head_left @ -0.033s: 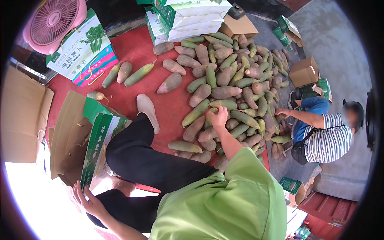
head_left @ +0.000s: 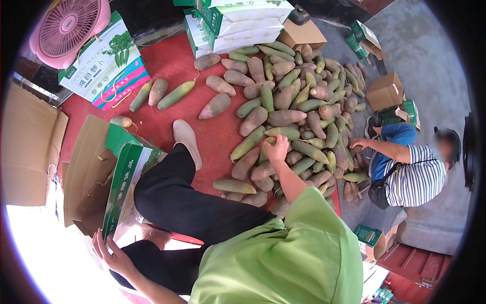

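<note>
Head view: no visible change from the earlier frame. Nothing has moved and no radish is off the floor.

Right hand (head_left: 277,148): arm stretched forward, palm down on the near edge of the radish pile (head_left: 304,101). The fingers (head_left: 272,141) curl over a green-brown radish (head_left: 283,133). Can't tell if they're clamped on it or just resting; the underside is hidden. That radish sits in the pile, touching its neighbours, on the red mat (head_left: 167,61).

Left hand (head_left: 114,256): low at the person's left side, fingers apart and holding nothing. Fingertips are at the lower corner of the open green box (head_left: 121,187). Bright glare there, so contact is unclear.

Around them:
- The open box lies just left of the person's black-trousered leg, brown flaps spread. The beige shoe (head_left: 186,139) points toward the pile.
- Three loose radishes (head_left: 158,92) lie apart from the pile, near a printed box (head_left: 104,63) and a pink fan (head_left: 68,28).
- Stacked white-green boxes (head_left: 238,20) stand at the far edge of the pile.
- A co-worker (head_left: 415,177) in a striped shirt crouches on the right, with a hand (head_left: 358,144) on the pile's far side, well apart from the person's right hand.
</note>
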Available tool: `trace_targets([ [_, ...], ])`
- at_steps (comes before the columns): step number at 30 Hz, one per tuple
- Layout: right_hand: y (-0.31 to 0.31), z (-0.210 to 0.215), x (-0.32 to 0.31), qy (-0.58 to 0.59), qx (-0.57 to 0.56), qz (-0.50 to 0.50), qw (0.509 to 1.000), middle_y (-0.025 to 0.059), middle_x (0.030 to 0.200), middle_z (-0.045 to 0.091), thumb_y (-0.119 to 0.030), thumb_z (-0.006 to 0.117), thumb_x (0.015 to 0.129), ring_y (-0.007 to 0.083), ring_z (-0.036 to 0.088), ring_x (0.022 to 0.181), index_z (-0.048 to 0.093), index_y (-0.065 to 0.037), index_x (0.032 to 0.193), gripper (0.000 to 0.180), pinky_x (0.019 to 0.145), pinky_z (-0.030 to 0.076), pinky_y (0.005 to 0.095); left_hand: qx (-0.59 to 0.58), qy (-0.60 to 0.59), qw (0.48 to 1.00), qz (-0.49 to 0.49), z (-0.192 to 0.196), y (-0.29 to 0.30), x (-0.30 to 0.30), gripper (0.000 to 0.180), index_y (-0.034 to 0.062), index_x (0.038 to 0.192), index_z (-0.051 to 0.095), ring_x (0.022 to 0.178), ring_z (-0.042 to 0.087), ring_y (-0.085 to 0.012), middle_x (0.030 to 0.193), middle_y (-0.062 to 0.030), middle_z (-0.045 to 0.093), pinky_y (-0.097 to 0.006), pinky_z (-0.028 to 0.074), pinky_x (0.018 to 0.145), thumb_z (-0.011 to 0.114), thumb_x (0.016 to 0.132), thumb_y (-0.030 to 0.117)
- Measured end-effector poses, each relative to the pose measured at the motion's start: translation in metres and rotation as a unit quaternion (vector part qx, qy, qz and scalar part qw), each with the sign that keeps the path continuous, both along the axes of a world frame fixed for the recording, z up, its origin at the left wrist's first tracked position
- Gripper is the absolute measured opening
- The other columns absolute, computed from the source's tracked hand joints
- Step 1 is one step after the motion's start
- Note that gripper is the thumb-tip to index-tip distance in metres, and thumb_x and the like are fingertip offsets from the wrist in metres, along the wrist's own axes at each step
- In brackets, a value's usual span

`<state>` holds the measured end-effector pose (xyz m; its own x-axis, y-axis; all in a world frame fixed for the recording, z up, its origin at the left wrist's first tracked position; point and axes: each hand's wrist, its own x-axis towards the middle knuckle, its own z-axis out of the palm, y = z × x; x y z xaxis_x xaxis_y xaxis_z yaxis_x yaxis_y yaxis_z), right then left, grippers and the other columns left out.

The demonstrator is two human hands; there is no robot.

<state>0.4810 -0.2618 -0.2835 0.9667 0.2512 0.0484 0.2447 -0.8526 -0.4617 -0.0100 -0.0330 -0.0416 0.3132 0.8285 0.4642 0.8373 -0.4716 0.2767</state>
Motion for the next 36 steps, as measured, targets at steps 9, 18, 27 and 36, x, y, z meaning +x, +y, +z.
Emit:
trace_targets([
  [9, 0.024, 0.040, 0.009, 0.179, -0.144, 0.001, 0.973, 0.0118, 0.117, 0.054, -0.033, 0.076, 0.072, 0.0325, 0.054, 0.111, 0.055, -0.013, 0.109, 0.047, 0.091, 0.048, 0.0448, -0.010, 0.001, 1.000, -0.001, 0.005, -0.008, -0.002, 0.025, -0.0002, 0.114, 0.062, 0.107, 0.056, -0.0319, 0.110, -0.0153, 0.062, -0.044, 0.043, 0.094, 0.056, 0.090, 0.003],
  [18, 0.024, 0.027, 0.035, 0.151, -0.291, 0.133, 0.935, 0.0200, 0.123, 0.058, -0.042, 0.063, 0.076, 0.0333, 0.061, 0.109, 0.063, -0.007, 0.114, 0.052, 0.092, 0.050, 0.0430, -0.041, -0.037, 0.998, 0.030, 0.009, -0.007, 0.008, 0.029, 0.0023, 0.107, 0.067, 0.104, 0.058, -0.0323, 0.104, -0.0143, 0.064, -0.041, 0.044, 0.093, 0.064, 0.078, -0.002],
  [27, 0.007, 0.007, 0.038, 0.086, -0.235, 0.192, 0.949, 0.0190, 0.090, 0.068, -0.035, 0.072, 0.065, 0.0370, 0.065, 0.088, 0.065, -0.002, 0.094, 0.044, 0.076, 0.050, 0.0443, -0.023, -0.022, 0.999, 0.013, 0.020, -0.007, 0.009, 0.030, 0.0051, 0.103, 0.069, 0.095, 0.060, -0.0272, 0.093, -0.0088, 0.062, -0.041, 0.042, 0.093, 0.069, 0.072, 0.005],
  [36, -0.006, 0.055, 0.006, 0.013, -0.148, 0.210, 0.966, 0.0153, 0.101, 0.064, -0.021, 0.077, 0.066, 0.0381, 0.061, 0.096, 0.065, -0.007, 0.102, 0.040, 0.082, 0.048, 0.0461, -0.022, -0.013, 0.999, -0.020, 0.023, -0.002, 0.007, 0.027, 0.0073, 0.099, 0.070, 0.091, 0.061, -0.0242, 0.089, -0.0055, 0.061, -0.043, 0.044, 0.091, 0.071, 0.072, 0.009],
])
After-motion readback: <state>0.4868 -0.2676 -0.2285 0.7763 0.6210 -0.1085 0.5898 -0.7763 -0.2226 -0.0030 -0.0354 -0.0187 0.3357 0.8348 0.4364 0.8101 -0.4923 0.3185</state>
